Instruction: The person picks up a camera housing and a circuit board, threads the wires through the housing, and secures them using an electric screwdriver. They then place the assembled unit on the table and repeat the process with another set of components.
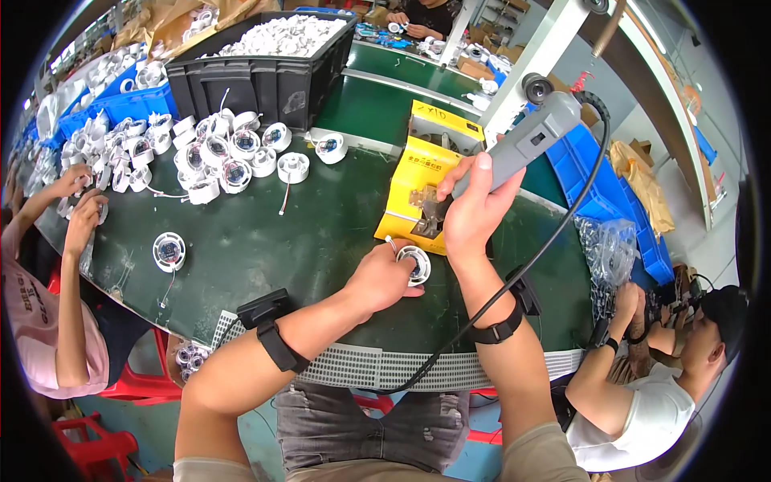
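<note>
My left hand is closed on a round white plastic housing with a circuit board inside, held low over the green table. My right hand grips a grey corded power screwdriver. Its tip is hidden behind the hand, close to the metal front of a yellow screw feeder. The feeder stands just beyond my left hand. A black cable loops from the tool's top down past my right forearm. Further left, another white housing lies alone with a thin wire trailing.
Many white housings are heaped at the back left before a black bin full of small white parts. Blue trays and a clear bag lie to the right. Co-workers sit at left and right; another's hands show across the table.
</note>
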### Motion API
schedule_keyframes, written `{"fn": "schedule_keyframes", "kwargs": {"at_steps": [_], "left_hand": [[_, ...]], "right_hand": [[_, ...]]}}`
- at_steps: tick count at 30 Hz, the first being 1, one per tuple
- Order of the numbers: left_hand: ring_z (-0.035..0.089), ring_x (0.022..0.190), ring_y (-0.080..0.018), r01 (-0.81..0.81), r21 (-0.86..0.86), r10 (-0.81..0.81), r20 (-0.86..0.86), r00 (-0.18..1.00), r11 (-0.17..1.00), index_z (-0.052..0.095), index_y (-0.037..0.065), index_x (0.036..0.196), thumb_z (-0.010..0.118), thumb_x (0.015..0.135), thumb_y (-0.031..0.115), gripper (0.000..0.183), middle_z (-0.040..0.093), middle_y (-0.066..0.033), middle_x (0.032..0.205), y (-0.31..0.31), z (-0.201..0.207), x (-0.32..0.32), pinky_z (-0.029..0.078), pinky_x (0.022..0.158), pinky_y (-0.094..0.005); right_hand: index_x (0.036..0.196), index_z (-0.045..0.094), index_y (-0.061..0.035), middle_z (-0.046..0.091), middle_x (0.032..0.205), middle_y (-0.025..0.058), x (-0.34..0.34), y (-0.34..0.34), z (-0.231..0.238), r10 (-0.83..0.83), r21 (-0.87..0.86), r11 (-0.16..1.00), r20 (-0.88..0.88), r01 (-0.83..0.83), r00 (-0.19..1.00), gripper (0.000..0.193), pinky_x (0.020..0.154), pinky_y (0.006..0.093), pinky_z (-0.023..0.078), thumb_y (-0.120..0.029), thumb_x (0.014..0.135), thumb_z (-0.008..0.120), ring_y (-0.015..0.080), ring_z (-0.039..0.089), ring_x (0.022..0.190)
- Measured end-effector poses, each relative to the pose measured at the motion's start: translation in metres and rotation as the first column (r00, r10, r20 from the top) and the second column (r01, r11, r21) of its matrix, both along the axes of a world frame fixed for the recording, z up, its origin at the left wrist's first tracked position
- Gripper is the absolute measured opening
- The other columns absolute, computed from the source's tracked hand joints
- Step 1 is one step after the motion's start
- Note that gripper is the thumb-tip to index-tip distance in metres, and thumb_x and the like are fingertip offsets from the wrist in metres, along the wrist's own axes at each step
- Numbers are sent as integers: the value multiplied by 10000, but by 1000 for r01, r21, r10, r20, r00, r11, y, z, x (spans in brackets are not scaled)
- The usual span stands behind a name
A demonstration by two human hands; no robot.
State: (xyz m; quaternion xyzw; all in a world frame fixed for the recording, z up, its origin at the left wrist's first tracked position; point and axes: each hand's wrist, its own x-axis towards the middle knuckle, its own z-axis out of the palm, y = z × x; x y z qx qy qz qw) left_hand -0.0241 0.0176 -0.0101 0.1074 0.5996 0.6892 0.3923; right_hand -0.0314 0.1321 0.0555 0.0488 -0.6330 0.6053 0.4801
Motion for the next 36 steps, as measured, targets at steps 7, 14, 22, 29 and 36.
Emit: {"fn": "schedule_keyframes", "kwargs": {"at_steps": [7, 14, 22, 29, 36], "left_hand": [[639, 941, -208, 0, 0, 0, -5, 1000, 1000, 471, -68, 1276, 451, 958, 58, 343, 572, -128, 1147, 1, -1, 0, 600, 791, -314], [642, 934, -212, -6, 0, 6, -10, 1000, 1000, 475, -77, 1268, 445, 955, 54, 340, 574, -135, 1149, -1, -1, 0, 599, 785, -310], [638, 934, -209, -14, -3, 14, -4, 1000, 1000, 487, -77, 1254, 443, 953, 49, 330, 574, -134, 1143, 0, -2, 0, 601, 784, -315], [646, 916, -214, -5, -21, 5, -5, 1000, 1000, 493, -67, 1252, 443, 949, 47, 328, 578, -132, 1136, 1, -1, 0, 600, 781, -310], [648, 909, -213, -11, -26, 11, 3, 1000, 1000, 495, -68, 1249, 441, 949, 49, 326, 582, -132, 1128, -1, 1, -1, 598, 783, -309]], "right_hand": [[1299, 295, -2, 487, 661, 71, 1, -2, 3, -4, 55, 998, -26, 6, 1000, 409, 455, 284, 414, -210, 982, 449, 145, 484, 490], [1302, 289, -4, 494, 661, 82, -1, -1, -2, 2, 47, 999, -29, 0, 1000, 404, 452, 285, 415, -195, 979, 439, 149, 488, 488], [1311, 285, -5, 489, 669, 81, 1, 3, 0, 33, 63, 997, 33, -35, 999, 416, 449, 288, 416, -205, 980, 438, 153, 491, 490], [1313, 289, -10, 500, 695, 93, 0, 2, 0, 16, 42, 999, -52, -14, 999, 412, 446, 288, 421, -201, 979, 437, 158, 497, 492], [1317, 273, -7, 504, 697, 98, -2, 2, -3, 11, 45, 999, -39, -9, 999, 419, 443, 290, 425, -196, 979, 433, 162, 492, 483]]}}
